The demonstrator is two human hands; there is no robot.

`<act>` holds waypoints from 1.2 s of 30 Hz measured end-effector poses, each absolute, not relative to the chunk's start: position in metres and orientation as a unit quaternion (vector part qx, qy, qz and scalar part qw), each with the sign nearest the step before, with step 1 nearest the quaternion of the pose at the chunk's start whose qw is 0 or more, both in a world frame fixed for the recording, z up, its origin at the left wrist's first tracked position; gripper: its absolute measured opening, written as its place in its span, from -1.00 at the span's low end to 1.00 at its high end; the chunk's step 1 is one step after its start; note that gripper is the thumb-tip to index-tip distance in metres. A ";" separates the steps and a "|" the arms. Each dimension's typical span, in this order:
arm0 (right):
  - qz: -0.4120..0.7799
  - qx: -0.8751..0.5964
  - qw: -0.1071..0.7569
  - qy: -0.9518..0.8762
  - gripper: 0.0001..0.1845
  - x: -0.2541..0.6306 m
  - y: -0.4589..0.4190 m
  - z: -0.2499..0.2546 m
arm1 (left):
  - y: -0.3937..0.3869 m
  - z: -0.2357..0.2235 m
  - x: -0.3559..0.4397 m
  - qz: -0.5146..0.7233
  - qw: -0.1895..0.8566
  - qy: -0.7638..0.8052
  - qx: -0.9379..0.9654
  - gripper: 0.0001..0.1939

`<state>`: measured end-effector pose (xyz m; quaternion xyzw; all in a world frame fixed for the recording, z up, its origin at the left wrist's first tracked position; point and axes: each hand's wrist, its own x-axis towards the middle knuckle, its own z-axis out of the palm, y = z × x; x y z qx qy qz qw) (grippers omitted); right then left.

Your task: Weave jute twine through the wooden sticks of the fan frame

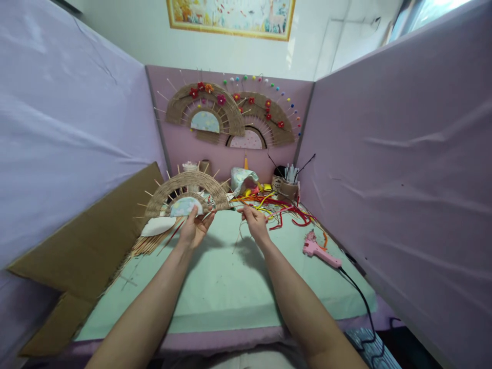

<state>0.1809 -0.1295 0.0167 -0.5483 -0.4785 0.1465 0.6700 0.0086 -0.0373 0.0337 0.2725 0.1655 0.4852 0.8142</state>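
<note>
My left hand (pixel 195 226) grips a half-round woven fan (pixel 188 180) by its lower edge, near the pale blue patterned centre piece. Thin sticks spread outward through the fan's band of brown twine. To the right, my right hand (pixel 253 221) is closed in a pinch on a thin strand of twine (pixel 237 207), which stretches toward the fan's right end. A loose tail of the strand hangs below my right hand. Both hands are above the pale green tabletop (pixel 223 287).
A pink glue gun (pixel 321 253) with a black cord lies at right. Red and yellow fuzzy stems (pixel 300 215) are heaped behind my right hand. Sticks (pixel 148 245) and a white oval piece (pixel 158 226) lie at left, beside cardboard (pixel 88 256). Finished fans (pixel 265 110) hang behind.
</note>
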 end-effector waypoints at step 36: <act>0.169 -0.578 0.634 -0.485 -0.72 0.194 -0.131 0.018 | -0.039 0.028 0.009 0.452 0.778 0.209 0.384 -0.86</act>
